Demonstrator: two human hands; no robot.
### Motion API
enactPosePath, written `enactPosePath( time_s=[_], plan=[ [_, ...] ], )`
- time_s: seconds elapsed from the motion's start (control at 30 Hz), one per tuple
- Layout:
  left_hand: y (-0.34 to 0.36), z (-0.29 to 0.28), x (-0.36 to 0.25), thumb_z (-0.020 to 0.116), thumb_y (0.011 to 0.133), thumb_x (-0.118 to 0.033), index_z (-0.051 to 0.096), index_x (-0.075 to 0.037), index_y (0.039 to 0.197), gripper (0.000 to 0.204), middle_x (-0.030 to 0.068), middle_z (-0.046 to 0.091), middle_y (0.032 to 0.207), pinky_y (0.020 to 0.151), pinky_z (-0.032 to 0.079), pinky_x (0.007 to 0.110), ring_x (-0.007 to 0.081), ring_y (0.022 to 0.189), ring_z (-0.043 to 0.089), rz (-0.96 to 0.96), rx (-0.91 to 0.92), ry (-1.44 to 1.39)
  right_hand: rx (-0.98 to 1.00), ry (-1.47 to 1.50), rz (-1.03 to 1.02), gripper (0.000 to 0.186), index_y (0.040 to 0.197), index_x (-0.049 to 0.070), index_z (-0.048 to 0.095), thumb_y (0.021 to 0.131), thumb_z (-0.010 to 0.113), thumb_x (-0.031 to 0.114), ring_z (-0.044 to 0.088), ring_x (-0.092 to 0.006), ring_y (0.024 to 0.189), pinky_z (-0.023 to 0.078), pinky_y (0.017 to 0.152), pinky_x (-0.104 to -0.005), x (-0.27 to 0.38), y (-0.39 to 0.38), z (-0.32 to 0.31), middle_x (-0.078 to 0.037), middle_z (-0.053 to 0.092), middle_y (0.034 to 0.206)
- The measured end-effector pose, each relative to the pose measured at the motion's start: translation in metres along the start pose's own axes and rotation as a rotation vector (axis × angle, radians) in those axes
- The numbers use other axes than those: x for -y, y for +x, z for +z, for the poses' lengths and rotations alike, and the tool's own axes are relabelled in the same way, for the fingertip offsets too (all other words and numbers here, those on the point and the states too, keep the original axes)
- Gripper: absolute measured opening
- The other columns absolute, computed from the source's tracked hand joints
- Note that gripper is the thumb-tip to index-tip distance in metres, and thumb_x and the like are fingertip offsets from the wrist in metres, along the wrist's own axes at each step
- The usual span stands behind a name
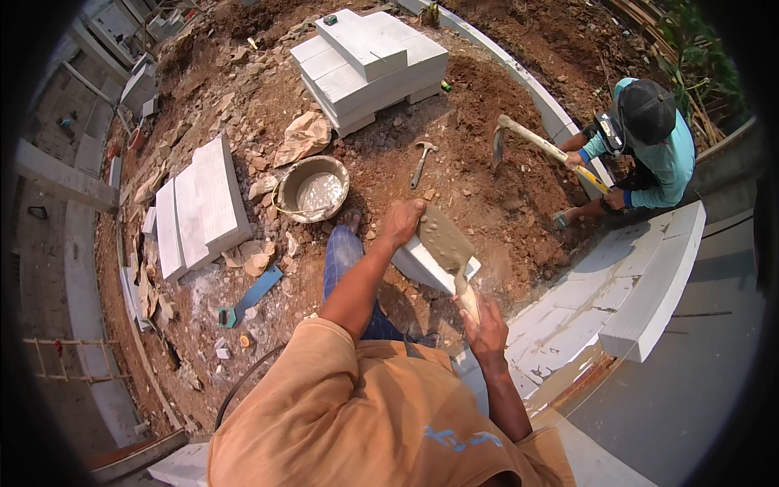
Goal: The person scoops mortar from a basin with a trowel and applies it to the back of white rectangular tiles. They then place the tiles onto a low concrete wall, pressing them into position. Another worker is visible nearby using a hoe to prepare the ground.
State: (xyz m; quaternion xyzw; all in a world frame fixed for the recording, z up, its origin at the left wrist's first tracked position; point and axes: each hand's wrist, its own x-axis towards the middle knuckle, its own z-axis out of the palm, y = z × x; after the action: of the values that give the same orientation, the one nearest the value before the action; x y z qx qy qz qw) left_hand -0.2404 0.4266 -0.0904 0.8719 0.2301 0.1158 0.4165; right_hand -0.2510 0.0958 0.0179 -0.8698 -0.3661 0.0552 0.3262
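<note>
A white lightweight block (422,266) is tilted in front of me, its upper face coated with wet grey mortar (445,237). My left hand (403,222) is closed on the block's far end. In my right hand (487,326) is a trowel (468,301) by its pale handle. Mortar covers its blade, which touches the block's near end. Left of the block stands a bucket (313,189) with mortar inside. A claw hammer (422,165) lies on the soil beyond my left hand.
White blocks are stacked ahead (365,61) and at left (203,207). A handsaw (258,294) lies on stony ground. At right, a block wall (584,304) curves past me. A co-worker (661,158) holds a hoe (544,144) nearby.
</note>
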Motion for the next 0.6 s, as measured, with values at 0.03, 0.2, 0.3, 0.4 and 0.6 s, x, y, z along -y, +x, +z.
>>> enactPosePath(
  time_s=[0.03, 0.2, 0.3, 0.4, 0.6],
  plan=[
    [0.0, 0.003, -0.002, 0.023, 0.107, -0.05, 0.07, -0.004, 0.109, 0.066, 0.0264, 0.068, 0.098, 0.081, 0.046, 0.054, 0.0485, 0.094, 0.061, 0.047, -0.057, 0.06, 0.048, -0.019, 0.037, 0.051, 0.136, 0.007, 0.059, 0.09, 0.073, 0.022, 0.066, -0.0388, 0.089, 0.054, 0.074, -0.045, -0.001, -0.001, 0.004, -0.017, 0.062, 0.106],
    [-0.001, 0.003, 0.006, 0.021, 0.102, -0.065, 0.07, -0.002, 0.096, 0.08, 0.0267, 0.066, 0.088, 0.079, 0.046, 0.054, 0.049, 0.089, 0.061, 0.033, -0.081, -0.157, 0.043, -0.005, 0.044, 0.053, 0.138, 0.008, 0.058, 0.09, 0.073, 0.025, 0.065, -0.038, 0.087, 0.053, 0.073, -0.0458, -0.01, -0.002, 0.006, -0.016, 0.061, 0.102],
    [-0.006, -0.006, 0.013, 0.022, 0.098, -0.074, 0.07, -0.003, 0.106, 0.086, 0.0279, 0.067, 0.094, 0.084, 0.046, 0.054, 0.0488, 0.095, 0.062, -0.058, 0.005, -0.073, 0.04, -0.006, 0.046, 0.054, 0.139, 0.009, 0.058, 0.089, 0.073, 0.024, 0.065, -0.0367, 0.087, 0.053, 0.072, -0.0454, -0.005, 0.008, 0.012, -0.015, 0.061, 0.102],
    [-0.014, -0.007, -0.004, 0.026, 0.097, -0.076, 0.059, -0.008, 0.132, 0.084, 0.0282, 0.065, 0.117, 0.096, 0.045, 0.052, 0.0477, 0.111, 0.06, -0.055, -0.085, -0.16, 0.046, -0.029, 0.081, 0.054, 0.139, 0.01, 0.058, 0.088, 0.073, 0.022, 0.065, -0.0356, 0.087, 0.053, 0.072, -0.0443, 0.005, 0.019, 0.012, -0.014, 0.061, 0.102],
    [-0.018, -0.007, -0.01, 0.03, 0.096, -0.076, 0.035, -0.013, 0.156, 0.087, 0.0255, 0.049, 0.148, 0.112, 0.037, 0.049, 0.0467, 0.134, 0.048, -0.018, -0.163, -0.228, -0.059, -0.079, 0.051, 0.055, 0.139, 0.01, 0.058, 0.087, 0.074, 0.019, 0.066, -0.0351, 0.088, 0.054, 0.07, -0.0431, -0.021, -0.012, 0.001, -0.014, 0.061, 0.102]
  ],
)
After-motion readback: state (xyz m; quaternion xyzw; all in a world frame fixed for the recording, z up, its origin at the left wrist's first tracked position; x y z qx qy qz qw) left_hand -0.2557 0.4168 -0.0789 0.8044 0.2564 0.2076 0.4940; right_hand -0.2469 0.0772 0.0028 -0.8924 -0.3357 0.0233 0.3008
